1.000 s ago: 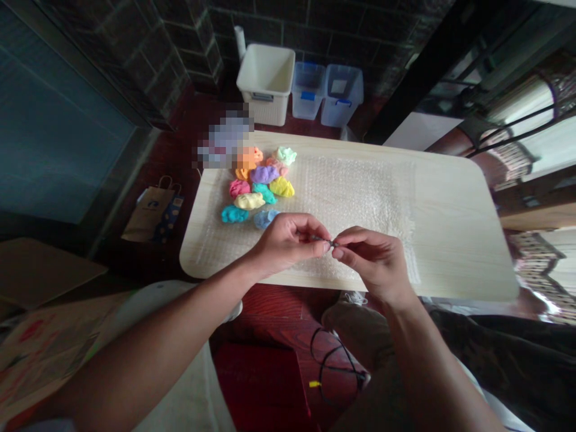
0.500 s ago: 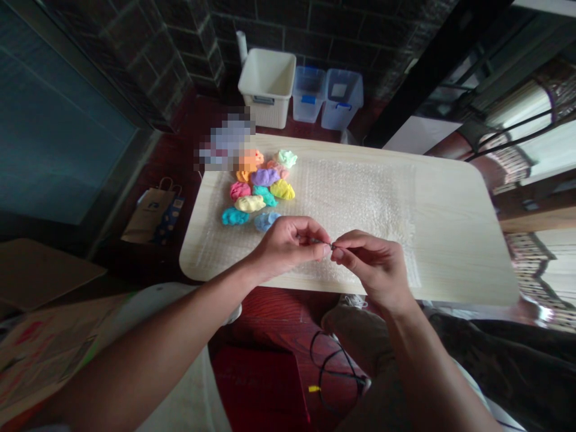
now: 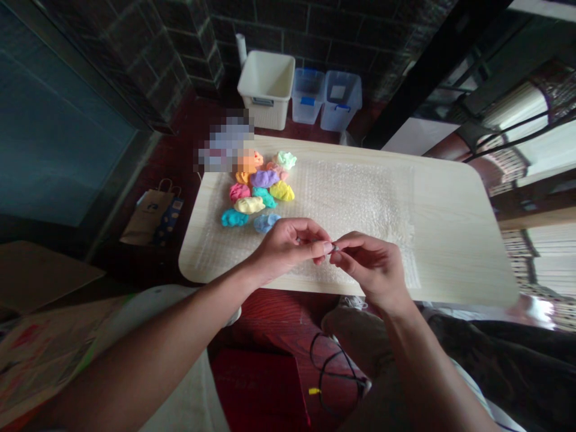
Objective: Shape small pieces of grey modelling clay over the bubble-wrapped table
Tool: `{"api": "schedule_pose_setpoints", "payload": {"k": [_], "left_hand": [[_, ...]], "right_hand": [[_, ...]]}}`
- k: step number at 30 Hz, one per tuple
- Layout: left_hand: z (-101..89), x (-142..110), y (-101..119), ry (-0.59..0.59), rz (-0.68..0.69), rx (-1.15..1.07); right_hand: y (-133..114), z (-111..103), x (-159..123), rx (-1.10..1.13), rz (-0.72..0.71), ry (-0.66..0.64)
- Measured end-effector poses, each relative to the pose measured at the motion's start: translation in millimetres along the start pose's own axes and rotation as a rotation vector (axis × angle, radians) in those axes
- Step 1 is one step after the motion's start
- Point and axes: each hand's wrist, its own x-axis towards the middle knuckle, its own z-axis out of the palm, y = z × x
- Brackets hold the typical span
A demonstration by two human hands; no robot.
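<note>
My left hand (image 3: 288, 246) and my right hand (image 3: 371, 264) meet fingertip to fingertip over the near edge of a light wooden table (image 3: 450, 228). Both are pinched on a tiny dark piece (image 3: 333, 246) between them, too small to name. A sheet of bubble wrap (image 3: 360, 198) covers the middle of the table under my hands. Several lumps of coloured clay (image 3: 258, 189) lie in a cluster at the table's far left; the blue lump (image 3: 264, 222) is closest to my left hand.
On the floor beyond the table stand a white bin (image 3: 266, 87) and two clear boxes (image 3: 326, 99). A paper bag (image 3: 150, 216) sits left of the table. A black cable (image 3: 333, 366) lies on the red floor by my knees.
Both hands have stayed pinched together at nearly the same spot; the fingers have shifted slightly on the tiny piece. The view has drifted a little.
</note>
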Motion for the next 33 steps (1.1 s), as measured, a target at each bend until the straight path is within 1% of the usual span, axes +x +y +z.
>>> {"api": "schedule_pose_setpoints", "payload": {"k": [7,13,18,21,24,27,30,33], "left_hand": [[-0.9,-1,-2,-0.026,-0.021,-0.084],[0.8,-1,0,-0.002,-0.011,-0.064],[0.5,-1,-1,0.028,-0.009,-0.031],[-0.1,-1,-1,0.025,-0.023,-0.026],[0.1,-1,-1,0.015,-0.038,-0.059],[0.9,1,-4,0.037,-0.092,-0.198],[1.9,3,-6,0.119,-0.183,-0.435],[3.4,3,-7,0.204,-0.272,-0.621]], "right_hand": [[-1,0,-1,-0.002,0.001,0.037],[-1,-1,-1,-0.02,0.019,0.067],[3,-4,-3,-0.062,0.008,0.135],[4,-5,-3,-0.088,0.002,0.126],[4,-5,-2,-0.071,0.033,0.13],[4,-6,-1,-0.037,0.035,0.153],[6,-7,0,-0.079,0.023,0.189],[9,-6,-1,-0.172,0.011,0.23]]}}
